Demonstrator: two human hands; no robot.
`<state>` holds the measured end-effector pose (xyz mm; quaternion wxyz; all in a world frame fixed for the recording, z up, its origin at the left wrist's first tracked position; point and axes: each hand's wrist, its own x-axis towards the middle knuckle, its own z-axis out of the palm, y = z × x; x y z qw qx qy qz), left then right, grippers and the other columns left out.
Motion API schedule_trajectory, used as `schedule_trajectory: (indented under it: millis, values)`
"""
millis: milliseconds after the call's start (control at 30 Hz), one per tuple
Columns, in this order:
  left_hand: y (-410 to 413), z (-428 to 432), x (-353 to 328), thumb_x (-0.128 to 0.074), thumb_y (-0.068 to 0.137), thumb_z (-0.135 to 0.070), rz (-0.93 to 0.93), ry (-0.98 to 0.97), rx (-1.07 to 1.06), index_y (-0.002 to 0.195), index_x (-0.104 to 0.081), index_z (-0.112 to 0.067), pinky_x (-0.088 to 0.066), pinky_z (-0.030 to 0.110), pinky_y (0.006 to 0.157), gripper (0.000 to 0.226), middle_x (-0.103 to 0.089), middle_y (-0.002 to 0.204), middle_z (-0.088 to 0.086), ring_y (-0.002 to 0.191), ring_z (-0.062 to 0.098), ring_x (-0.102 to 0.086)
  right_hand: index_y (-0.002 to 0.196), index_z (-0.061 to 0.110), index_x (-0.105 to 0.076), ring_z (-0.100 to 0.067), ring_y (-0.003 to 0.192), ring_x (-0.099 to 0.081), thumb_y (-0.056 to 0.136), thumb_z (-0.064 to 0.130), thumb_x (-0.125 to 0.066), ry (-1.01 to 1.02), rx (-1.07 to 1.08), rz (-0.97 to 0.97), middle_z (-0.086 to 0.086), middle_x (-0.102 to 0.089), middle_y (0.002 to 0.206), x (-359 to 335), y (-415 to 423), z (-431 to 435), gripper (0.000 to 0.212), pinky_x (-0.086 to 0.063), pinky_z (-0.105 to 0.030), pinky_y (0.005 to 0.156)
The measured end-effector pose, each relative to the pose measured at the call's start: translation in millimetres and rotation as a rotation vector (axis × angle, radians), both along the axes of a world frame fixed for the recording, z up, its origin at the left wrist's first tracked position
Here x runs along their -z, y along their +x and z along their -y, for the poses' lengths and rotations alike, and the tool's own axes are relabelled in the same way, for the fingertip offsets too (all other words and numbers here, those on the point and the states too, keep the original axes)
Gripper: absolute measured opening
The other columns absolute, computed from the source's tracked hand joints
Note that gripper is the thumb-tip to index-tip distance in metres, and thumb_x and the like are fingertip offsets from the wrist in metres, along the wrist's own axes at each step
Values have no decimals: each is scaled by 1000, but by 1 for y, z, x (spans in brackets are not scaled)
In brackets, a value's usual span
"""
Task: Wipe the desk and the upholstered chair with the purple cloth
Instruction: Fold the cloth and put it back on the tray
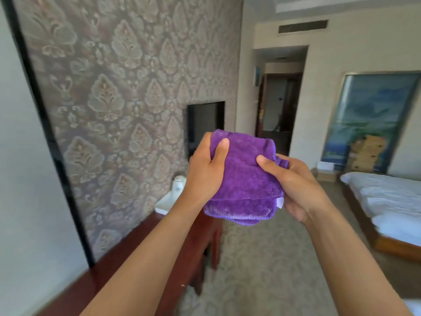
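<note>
I hold a folded purple cloth (245, 179) up in front of me with both hands, well above the floor. My left hand (205, 169) grips its left edge with the thumb on top. My right hand (296, 185) grips the right side, thumb pressed into the fabric. A small white tag shows at the cloth's lower right corner. The reddish-brown wooden desk (109, 265) runs along the patterned wall at lower left, partly hidden under my left forearm. No upholstered chair is in view.
A white kettle (178, 182) stands on a white tray (163, 206) on the desk's far end. A dark TV (205, 126) hangs on the wall. A bed with white linen (387, 201) is at right. Patterned carpet (262, 270) lies between.
</note>
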<state>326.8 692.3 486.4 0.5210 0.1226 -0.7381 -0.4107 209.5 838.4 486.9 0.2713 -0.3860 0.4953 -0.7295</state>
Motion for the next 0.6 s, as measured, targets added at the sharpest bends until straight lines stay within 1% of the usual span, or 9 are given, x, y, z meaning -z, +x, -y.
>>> schedule_trajectory:
  millis: [100,167,233,300,367,433,500,567,600]
  values:
    - [-14,64,18,-47,102,-47,27,45,-71,101,-60,-28,-53,32,84,23,-68,91,-12,88,7,-66,110,10,-77,-31,98,-77,97,17,-69,-9,3,-41,-17,-78,108,16,-23,74,17,-63,-35,74]
    - [-28,106,35,-46,100,-52,50,80,-122,105,-61,-33,-52,29,86,25,-70,94,-16,91,3,-67,112,10,-75,-33,100,-76,98,16,-68,-8,-8,-73,-16,-78,109,32,-43,124,17,-64,-41,81]
    - [-45,146,55,-45,99,-55,91,109,-175,108,-61,-37,-50,25,84,26,-70,96,-20,91,-1,-67,108,16,-76,-33,100,-76,99,15,-68,14,-7,-112,-14,-79,106,50,-68,173,13,-63,-48,87]
    - [-64,187,71,-43,99,-57,134,106,-248,107,-59,-38,-50,26,83,25,-70,95,-20,88,-2,-66,105,24,-76,-28,96,-77,99,20,-67,35,-12,-194,-8,-80,103,66,-97,223,11,-62,-53,89]
    - [-86,228,82,-43,99,-58,154,108,-318,105,-58,-40,-52,30,82,24,-70,94,-19,87,-1,-67,106,31,-72,-24,94,-77,100,32,-65,41,2,-355,-4,-78,100,79,-130,273,9,-62,-53,88]
    - [-110,266,90,-41,99,-59,171,103,-394,102,-56,-44,-50,26,78,21,-69,92,-22,84,-4,-66,107,32,-66,-22,92,-73,97,48,-59,47,21,-516,0,-74,96,89,-161,319,20,-60,-51,85]
    - [-134,299,96,-40,99,-60,177,112,-468,102,-54,-44,-49,25,75,22,-69,90,-19,82,-2,-66,105,34,-61,-14,83,-69,94,60,-52,64,23,-601,6,-70,88,95,-190,363,29,-58,-45,78]
    - [-158,332,102,-39,99,-60,178,138,-536,106,-55,-39,-53,28,77,27,-71,90,-12,83,3,-67,99,43,-58,-5,73,-65,96,61,-49,80,-3,-642,11,-67,81,100,-218,407,21,-53,-30,65]
    - [-168,348,105,-40,99,-60,178,156,-566,108,-56,-38,-53,25,77,29,-71,92,-12,84,3,-67,98,46,-56,-4,72,-64,98,60,-49,87,-19,-666,10,-66,79,102,-231,430,16,-49,-22,60]
